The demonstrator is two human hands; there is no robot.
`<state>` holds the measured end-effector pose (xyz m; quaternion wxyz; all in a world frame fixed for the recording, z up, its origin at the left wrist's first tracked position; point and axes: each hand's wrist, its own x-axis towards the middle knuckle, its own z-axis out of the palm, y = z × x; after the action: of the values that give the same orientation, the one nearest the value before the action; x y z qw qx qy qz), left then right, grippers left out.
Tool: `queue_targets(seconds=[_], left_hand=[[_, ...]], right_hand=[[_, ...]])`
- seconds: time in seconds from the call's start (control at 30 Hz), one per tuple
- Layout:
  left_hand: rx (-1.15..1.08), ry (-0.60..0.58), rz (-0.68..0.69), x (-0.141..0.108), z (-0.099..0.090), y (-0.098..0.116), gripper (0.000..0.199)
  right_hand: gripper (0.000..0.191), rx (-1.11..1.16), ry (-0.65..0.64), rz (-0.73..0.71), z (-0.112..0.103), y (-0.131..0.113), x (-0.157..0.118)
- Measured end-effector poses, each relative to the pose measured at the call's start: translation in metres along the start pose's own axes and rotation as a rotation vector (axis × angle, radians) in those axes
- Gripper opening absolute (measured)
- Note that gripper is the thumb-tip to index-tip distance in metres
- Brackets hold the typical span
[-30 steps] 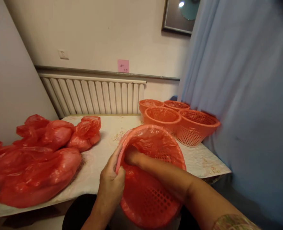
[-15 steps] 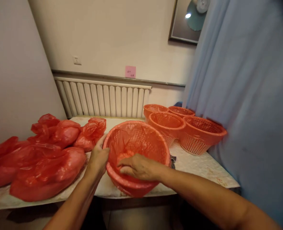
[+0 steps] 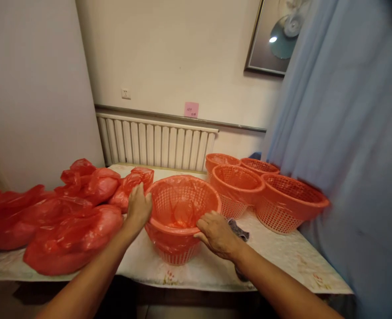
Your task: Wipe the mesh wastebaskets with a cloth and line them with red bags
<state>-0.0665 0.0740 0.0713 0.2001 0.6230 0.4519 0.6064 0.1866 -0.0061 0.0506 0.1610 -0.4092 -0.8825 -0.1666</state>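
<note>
In front of me an orange plastic basket stands upright on the table, lined with a thin red plastic bag folded over its rim. My left hand grips the rim on the left side, its fingers curled over the edge. On the near right side, my right hand has its fingers over the rim and its thumb on the outside. Just right of this hand lies a dark grey cloth, partly hidden behind my wrist.
Several red plastic bags, filled and bulging, cover the table's left. Several orange baskets with red liners stand at the back right, beside a blue curtain. Behind the table is a white radiator.
My right hand has come out of the basket's inside and taken hold of its near right rim. The basket now stands farther from the table's front edge. My view has shifted slightly.
</note>
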Motion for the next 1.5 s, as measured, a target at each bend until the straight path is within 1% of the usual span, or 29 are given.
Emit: queue_targets(seconds=[0.03, 0.07, 0.13, 0.17, 0.2, 0.27, 0.3, 0.37, 0.47, 0.53, 0.57, 0.63, 0.67, 0.73, 0.8, 0.83, 0.87, 0.9, 0.97, 1.03, 1.13, 1.23, 1.3, 1.33, 1.4, 1.47, 1.5], left_hand=[[0.063, 0.021, 0.070, -0.011, 0.002, 0.007, 0.026], [0.107, 0.016, 0.133, -0.024, 0.006, 0.013, 0.026], [0.167, -0.073, 0.240, -0.053, 0.015, 0.024, 0.020], [0.208, -0.154, 0.299, -0.068, 0.021, 0.028, 0.014], [0.348, -0.221, 0.402, -0.080, 0.025, 0.030, 0.017], [0.584, -0.208, 0.516, -0.096, 0.032, 0.031, 0.032], [0.670, -0.187, 0.561, -0.099, 0.033, 0.030, 0.036], [0.730, -0.153, 0.626, -0.097, 0.032, 0.024, 0.037], [0.696, -0.159, 0.710, -0.080, 0.021, 0.010, 0.038], [0.658, -0.195, 0.727, -0.066, 0.012, -0.001, 0.039], [0.643, -0.214, 0.723, -0.060, 0.007, -0.005, 0.039], [0.628, -0.234, 0.699, -0.051, 0.001, -0.008, 0.038], [0.628, -0.228, 0.684, -0.050, -0.001, -0.008, 0.037], [0.634, -0.211, 0.659, -0.055, 0.001, -0.002, 0.033], [0.632, -0.229, 0.658, -0.068, 0.010, 0.007, 0.028], [0.624, -0.256, 0.674, -0.076, 0.015, 0.011, 0.026], [0.623, -0.265, 0.688, -0.083, 0.021, 0.014, 0.027], [0.632, -0.243, 0.685, -0.089, 0.026, 0.015, 0.029], [0.657, -0.195, 0.696, -0.095, 0.031, 0.013, 0.032], [0.680, -0.177, 0.720, -0.091, 0.029, 0.006, 0.033], [0.659, -0.194, 0.756, -0.072, 0.016, -0.010, 0.032], [0.582, -0.237, 0.747, -0.049, 0.000, -0.023, 0.033], [0.558, -0.262, 0.708, -0.039, -0.006, -0.026, 0.034], [0.560, -0.259, 0.683, -0.037, -0.006, -0.024, 0.033], [0.578, -0.225, 0.643, -0.043, -0.001, -0.015, 0.029], [0.585, -0.197, 0.643, -0.060, 0.010, -0.003, 0.022], [0.566, -0.198, 0.684, -0.071, 0.018, 0.003, 0.018]], right_hand=[[0.035, -0.007, 0.014, 0.019, 0.001, -0.007, 0.003], [0.035, -0.013, 0.025, 0.040, 0.002, -0.014, 0.007], [0.032, -0.026, 0.043, 0.079, 0.005, -0.030, 0.014], [0.029, -0.030, 0.053, 0.092, 0.007, -0.037, 0.017], [0.027, -0.029, 0.063, 0.093, 0.009, -0.042, 0.020], [0.026, -0.015, 0.090, 0.063, 0.011, -0.046, 0.020], [0.027, -0.005, 0.101, 0.031, 0.012, -0.042, 0.018], [0.033, 0.011, 0.108, -0.033, 0.013, -0.026, 0.011], [0.045, 0.053, 0.127, -0.061, 0.014, 0.014, -0.005], [0.052, 0.108, 0.172, -0.056, 0.017, 0.038, -0.013], [0.053, 0.129, 0.194, -0.051, 0.018, 0.046, -0.016], [0.051, 0.133, 0.219, -0.019, 0.021, 0.048, -0.017], [0.048, 0.119, 0.225, 0.010, 0.022, 0.043, -0.016], [0.041, 0.073, 0.240, 0.078, 0.023, 0.024, -0.009], [0.035, 0.020, 0.259, 0.135, 0.023, -0.003, 0.000], [0.032, -0.006, 0.268, 0.155, 0.023, -0.015, 0.004], [0.030, -0.028, 0.275, 0.165, 0.023, -0.027, 0.008], [0.028, -0.042, 0.277, 0.164, 0.024, -0.035, 0.012], [0.026, -0.048, 0.271, 0.128, 0.025, -0.042, 0.015], [0.027, -0.040, 0.258, 0.068, 0.026, -0.032, 0.012], [0.039, 0.008, 0.266, 0.004, 0.029, 0.004, 0.000], [0.050, 0.114, 0.308, -0.006, 0.032, 0.039, -0.011], [0.048, 0.148, 0.328, 0.024, 0.033, 0.046, -0.013], [0.045, 0.144, 0.334, 0.050, 0.033, 0.044, -0.012], [0.039, 0.104, 0.337, 0.112, 0.035, 0.028, -0.007], [0.034, 0.051, 0.328, 0.178, 0.036, 0.002, 0.002], [0.031, 0.029, 0.327, 0.206, 0.036, -0.012, 0.006]])
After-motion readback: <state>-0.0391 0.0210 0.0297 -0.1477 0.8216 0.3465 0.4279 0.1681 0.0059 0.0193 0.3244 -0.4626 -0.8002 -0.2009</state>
